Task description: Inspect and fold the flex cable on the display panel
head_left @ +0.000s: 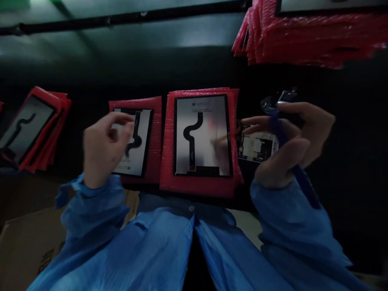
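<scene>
A dark workbench point(348, 133) carries red bubble-wrap sleeves: one point(200, 186) in the middle under a display panel point(202, 135), another point(154, 141) just left, a pile point(45, 133) at far left, a stack point(303, 40) far right.

Stack of red bubble-wrap sleeves point(306, 38), far right on the dark worktop point(188, 68), a panel resting on top. Second, smaller pile of red sleeves point(50, 133) at far left, topped by a grey display panel point(26, 125) with a black S-shaped flex cable. Black bar point(121, 18) running across the back. Brown cardboard box point(27, 242), printed lettering, lower left below the worktop edge.
</scene>
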{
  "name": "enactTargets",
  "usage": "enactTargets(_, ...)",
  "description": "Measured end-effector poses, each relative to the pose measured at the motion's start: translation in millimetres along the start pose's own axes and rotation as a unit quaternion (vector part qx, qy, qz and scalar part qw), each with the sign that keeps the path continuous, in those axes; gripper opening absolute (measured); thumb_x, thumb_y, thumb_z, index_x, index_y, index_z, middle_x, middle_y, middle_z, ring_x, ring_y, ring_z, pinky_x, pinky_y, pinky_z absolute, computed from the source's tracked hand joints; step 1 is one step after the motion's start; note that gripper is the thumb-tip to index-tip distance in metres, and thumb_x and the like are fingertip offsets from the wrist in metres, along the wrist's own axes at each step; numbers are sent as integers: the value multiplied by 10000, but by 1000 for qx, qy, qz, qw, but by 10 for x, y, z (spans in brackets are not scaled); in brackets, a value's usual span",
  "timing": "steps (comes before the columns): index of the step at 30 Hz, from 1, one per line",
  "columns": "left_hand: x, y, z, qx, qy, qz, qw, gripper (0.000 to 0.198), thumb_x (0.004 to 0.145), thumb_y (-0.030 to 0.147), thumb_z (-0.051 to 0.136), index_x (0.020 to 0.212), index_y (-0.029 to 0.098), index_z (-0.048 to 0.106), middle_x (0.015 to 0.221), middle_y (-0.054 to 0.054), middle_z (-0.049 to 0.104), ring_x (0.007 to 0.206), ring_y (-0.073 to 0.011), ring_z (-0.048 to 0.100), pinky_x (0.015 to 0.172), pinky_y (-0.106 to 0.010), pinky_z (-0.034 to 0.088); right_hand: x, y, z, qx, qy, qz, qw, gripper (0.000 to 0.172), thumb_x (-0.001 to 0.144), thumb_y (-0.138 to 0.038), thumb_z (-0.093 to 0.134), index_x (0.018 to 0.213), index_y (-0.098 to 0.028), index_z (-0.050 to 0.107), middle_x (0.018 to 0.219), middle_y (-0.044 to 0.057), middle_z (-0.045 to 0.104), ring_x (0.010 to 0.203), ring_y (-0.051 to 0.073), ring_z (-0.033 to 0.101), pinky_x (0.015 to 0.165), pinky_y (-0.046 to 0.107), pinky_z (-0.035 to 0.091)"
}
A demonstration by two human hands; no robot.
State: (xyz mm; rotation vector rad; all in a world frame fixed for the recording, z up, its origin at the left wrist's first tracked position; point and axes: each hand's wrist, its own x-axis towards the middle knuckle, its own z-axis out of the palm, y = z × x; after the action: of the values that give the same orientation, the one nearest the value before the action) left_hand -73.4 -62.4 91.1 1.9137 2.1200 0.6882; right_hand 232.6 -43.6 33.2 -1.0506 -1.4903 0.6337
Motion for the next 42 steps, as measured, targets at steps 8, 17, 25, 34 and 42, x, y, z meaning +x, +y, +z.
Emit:
enactTargets(8, 301, 650, 1249, 51, -125, 233, 963, 393, 990, 193, 442, 1339, 155, 617, 1474, -119, 577, 1029, -219, 714, 764, -304, 543, -353, -31, 444, 13, -189, 149, 970, 316, 880, -343, 679, 674, -220, 474, 539, -58, 483, 462, 90, 421, 447, 235, 331)
enactTargets(17, 339, 374, 1460, 12, -78, 277, 958, 433, 978, 187, 389, 1335, 184, 636, 1478, -94, 583, 976, -215, 731, 749, -319, 555, -405, 23, 472, -91, -195, 95, 972, 339, 846, -190, 553, 587, -210, 334, 508, -74, 311, 457, 63, 283, 451, 216, 247)
enactTargets(25, 342, 358, 1487, -8, -72, 290, 954, 422, 966, 177, 418, 1326, 188, 637, 1480, -105, 579, 874, -192, 736, 710, -306, 539, -334, 71, 383, -33, -79, 108, 991, 332, 852, -202, 655, 613, -225, 426, 518, -73, 426, 449, 85, 390, 441, 231, 305)
enactTargets(34, 339, 424, 1268, -236, -164, 270, 919, 446, 1044, 358, 352, 884, 150, 713, 937, -90, 776, 795, -168, 706, 717, -274, 503, 299, 609, -271, -157, -140, 64, 976, 207, 863, -470, 733, 885, -279, 655, 846, 18, 706, 743, 197, 609, 684, 353, 472)
enactTargets(42, 410, 438, 1109, -446, -322, 137, 824, 407, 1041, 399, 343, 757, 191, 547, 660, -27, 625, 578, -112, 558, 539, -237, 418, 347, 675, -298, -41, -273, 129, 952, 446, 680, -456, 908, 791, -246, 530, 777, -3, 601, 628, 128, 492, 569, 292, 439)
